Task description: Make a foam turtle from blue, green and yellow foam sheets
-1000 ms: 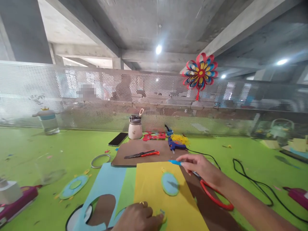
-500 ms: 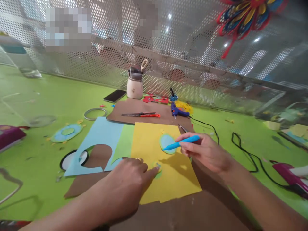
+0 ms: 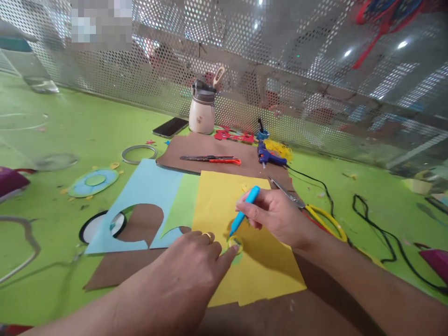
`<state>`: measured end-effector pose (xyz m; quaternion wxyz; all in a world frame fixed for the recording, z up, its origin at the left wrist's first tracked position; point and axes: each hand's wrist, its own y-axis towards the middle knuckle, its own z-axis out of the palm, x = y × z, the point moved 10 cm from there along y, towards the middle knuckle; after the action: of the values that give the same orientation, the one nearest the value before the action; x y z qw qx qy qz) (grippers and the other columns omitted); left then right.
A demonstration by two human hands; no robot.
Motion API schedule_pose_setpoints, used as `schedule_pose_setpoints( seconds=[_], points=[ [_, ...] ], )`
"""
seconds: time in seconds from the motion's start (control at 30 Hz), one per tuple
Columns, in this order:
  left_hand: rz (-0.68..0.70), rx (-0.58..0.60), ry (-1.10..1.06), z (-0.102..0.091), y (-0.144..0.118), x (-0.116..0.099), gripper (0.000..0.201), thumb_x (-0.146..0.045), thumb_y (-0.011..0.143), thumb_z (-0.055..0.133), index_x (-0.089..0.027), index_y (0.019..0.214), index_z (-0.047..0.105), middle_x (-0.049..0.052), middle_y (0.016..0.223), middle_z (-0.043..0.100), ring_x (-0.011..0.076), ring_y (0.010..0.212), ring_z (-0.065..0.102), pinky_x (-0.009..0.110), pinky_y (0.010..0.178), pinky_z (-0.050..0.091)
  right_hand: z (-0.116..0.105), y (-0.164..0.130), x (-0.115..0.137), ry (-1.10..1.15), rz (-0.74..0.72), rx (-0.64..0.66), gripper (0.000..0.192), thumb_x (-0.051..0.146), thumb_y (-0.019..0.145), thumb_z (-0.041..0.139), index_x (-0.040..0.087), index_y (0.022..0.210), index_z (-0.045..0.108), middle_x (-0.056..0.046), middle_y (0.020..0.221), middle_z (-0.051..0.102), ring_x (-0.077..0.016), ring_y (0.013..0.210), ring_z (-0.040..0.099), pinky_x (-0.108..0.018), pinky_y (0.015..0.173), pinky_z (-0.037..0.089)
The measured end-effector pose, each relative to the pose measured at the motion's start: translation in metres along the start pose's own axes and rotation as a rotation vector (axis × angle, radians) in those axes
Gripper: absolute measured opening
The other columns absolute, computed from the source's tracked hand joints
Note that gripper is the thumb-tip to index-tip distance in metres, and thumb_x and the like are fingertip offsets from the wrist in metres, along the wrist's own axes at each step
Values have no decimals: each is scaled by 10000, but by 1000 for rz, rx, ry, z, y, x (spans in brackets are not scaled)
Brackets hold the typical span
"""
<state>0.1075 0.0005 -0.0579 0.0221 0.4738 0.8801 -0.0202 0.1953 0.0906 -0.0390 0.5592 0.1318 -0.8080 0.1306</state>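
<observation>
A blue marker pen (image 3: 245, 211) is pinched in my right hand (image 3: 271, 212), its tip pointing down at the yellow sheet (image 3: 213, 200) beside a small round yellow piece (image 3: 235, 245). My left hand (image 3: 196, 263) presses that piece with an outstretched index finger; the other fingers are curled and the thumb is hidden. My right hand covers most of the area where a light-blue oval lay. Left of the yellow sheet are a green sheet (image 3: 184, 198) and a light-blue sheet (image 3: 143, 182) with a large round cut-out.
Brown card (image 3: 168, 149) lies under the sheets, with a red-handled cutter (image 3: 224, 160) on it. Yellow-handled scissors (image 3: 325, 219) lie by my right wrist. Behind stand a blue glue gun (image 3: 271, 156) with a cord, a phone (image 3: 170, 126) and a white flask (image 3: 202, 114).
My right hand has moved the pen from the light-blue oval toward me, down to the edge of the small yellow piece. My left finger stays on it. The camera view has shifted.
</observation>
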Motion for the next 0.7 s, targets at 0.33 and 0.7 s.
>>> schedule_pose_setpoints(
  seconds=[0.33, 0.7],
  points=[
    [-8, -3, -45, -5, 3, -1, 425, -84, 740, 484, -184, 1152, 514, 65, 791, 605, 233, 640, 538, 356, 570, 400, 25, 13, 2, -170, 48, 133, 306, 464, 830, 589, 172, 740, 571, 57, 555, 427, -92, 509, 394, -219, 467, 310],
    [2, 55, -55, -3, 5, -2, 393, -50, 695, 452, -189, 1054, 529, 47, 775, 583, 251, 642, 550, 402, 556, 444, 36, 19, 6, -225, 23, 213, 290, 439, 819, 596, 177, 704, 548, 53, 599, 394, -94, 549, 335, -230, 507, 309]
  ],
)
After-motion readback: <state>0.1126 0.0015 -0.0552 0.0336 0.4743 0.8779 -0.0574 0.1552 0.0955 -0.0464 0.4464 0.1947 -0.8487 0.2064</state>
